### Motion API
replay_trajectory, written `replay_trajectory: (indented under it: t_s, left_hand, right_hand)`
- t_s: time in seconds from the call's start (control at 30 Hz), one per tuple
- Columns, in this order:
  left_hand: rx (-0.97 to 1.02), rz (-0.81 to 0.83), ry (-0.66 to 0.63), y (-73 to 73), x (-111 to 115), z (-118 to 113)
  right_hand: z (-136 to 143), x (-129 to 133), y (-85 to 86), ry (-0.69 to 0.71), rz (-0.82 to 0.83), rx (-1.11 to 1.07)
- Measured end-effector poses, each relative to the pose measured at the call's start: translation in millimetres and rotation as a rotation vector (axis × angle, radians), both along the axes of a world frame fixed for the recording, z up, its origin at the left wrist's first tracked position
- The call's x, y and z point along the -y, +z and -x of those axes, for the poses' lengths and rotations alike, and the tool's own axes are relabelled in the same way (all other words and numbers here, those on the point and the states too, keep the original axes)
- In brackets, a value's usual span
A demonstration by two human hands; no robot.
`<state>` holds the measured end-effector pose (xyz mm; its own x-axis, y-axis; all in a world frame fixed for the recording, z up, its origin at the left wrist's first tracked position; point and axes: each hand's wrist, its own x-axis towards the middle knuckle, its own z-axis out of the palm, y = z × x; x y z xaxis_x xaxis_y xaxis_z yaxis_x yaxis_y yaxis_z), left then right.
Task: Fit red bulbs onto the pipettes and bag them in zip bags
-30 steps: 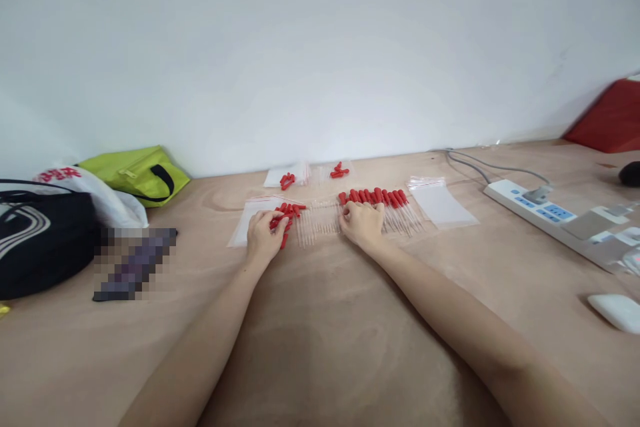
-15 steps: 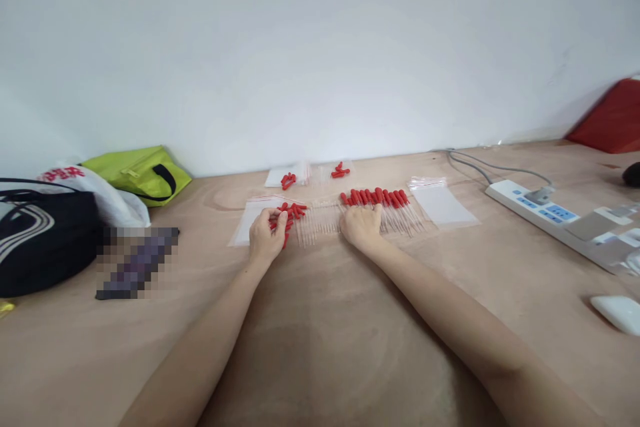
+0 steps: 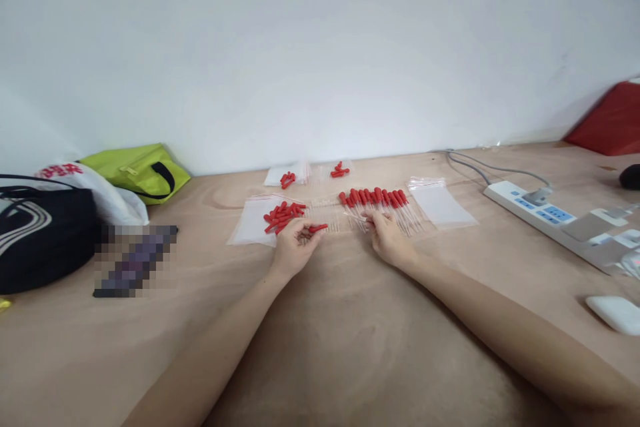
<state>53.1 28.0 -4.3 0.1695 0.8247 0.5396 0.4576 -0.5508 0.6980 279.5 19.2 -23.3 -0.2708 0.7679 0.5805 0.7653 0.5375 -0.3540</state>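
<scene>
A red rubber dropper bulb [image 3: 318,228] is pinched in the fingers of my left hand [image 3: 296,245], its end pointing right. My right hand [image 3: 389,237] grips a thin clear glass tube [image 3: 354,216] that points left toward the bulb, the two held apart. Behind my left hand lies a pile of loose red bulbs [image 3: 284,215] on a clear plastic bag [image 3: 248,221]. Between the hands, several bare glass tubes [image 3: 327,212] lie side by side. Beyond my right hand is a row of droppers with red bulbs fitted [image 3: 374,197].
Small bags with a few red bulbs [image 3: 288,180] lie near the wall. Another plastic bag [image 3: 443,205] and a white power strip [image 3: 543,210] are on the right, with a white case [image 3: 614,313] nearer. At left are a black bag [image 3: 47,240] and a yellow-green pouch [image 3: 143,173].
My left hand has moved right from the pile with a red bulb in its fingers. My right hand has lifted a glass tube and shifted slightly right.
</scene>
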Motion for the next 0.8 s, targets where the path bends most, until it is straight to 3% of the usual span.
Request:
replay_trajectory:
  t_s: [0.13, 0.5, 0.8]
  left_hand:
    - [-0.054, 0.028, 0.011, -1.5, 6.2, -5.2]
    - [-0.364, -0.140, -0.043, 4.1, 13.5, -6.3]
    - [-0.405, -0.149, -0.051, 3.5, 12.9, -7.3]
  right_hand:
    - [1.4, 9.4, 1.6, 0.063, -0.051, -0.004]
    - [11.4, 16.9, 5.4, 0.149, -0.012, 0.003]
    - [11.7, 19.2, 8.9, 0.142, -0.017, 0.053]
